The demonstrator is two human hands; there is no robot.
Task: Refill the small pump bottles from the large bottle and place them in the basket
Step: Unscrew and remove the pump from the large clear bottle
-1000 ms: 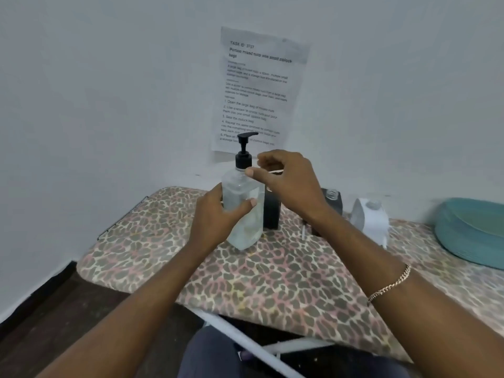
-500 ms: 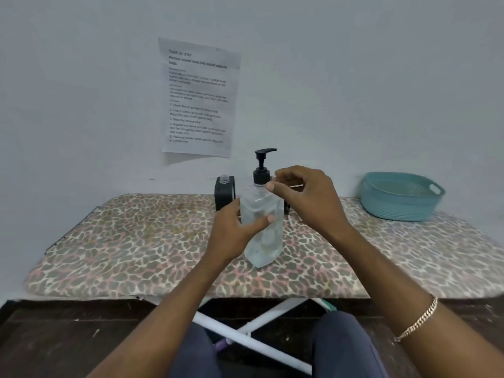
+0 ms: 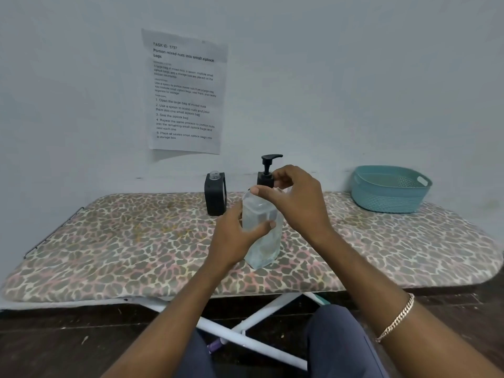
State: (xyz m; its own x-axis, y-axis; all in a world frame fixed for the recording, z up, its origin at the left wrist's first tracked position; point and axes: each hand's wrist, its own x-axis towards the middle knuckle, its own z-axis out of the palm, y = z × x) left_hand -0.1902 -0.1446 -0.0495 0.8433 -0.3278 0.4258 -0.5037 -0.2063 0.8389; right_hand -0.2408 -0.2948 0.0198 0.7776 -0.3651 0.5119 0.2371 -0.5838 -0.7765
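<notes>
Mid-board, both hands (image 3: 231, 236) (image 3: 297, 203) grip large bottle (image 3: 263, 241), seemingly upright.

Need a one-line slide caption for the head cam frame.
Left hand steadies the clear pump bottle while the right hand grips its black pump collar; teal basket waits right.

1. A plain, pale grey-white painted wall (image 3: 354, 77) fills the upper half of the view, evenly lit with soft shadows.
2. A white printed paper sheet (image 3: 186, 91) hangs on that wall, its lower edge curling slightly outward; its heading reads "Portion mixed nuts into small ziplock bags", with numbered steps below.
3. Against the wall stands a long padded counter with a leopard-print fabric cover (image 3: 122, 241) in tan, grey and pink, its corners rounded.
4. White metal crossed legs (image 3: 253, 342) show beneath it.
5. The floor is dark brown wood (image 3: 68, 345), scuffed in places.
</notes>
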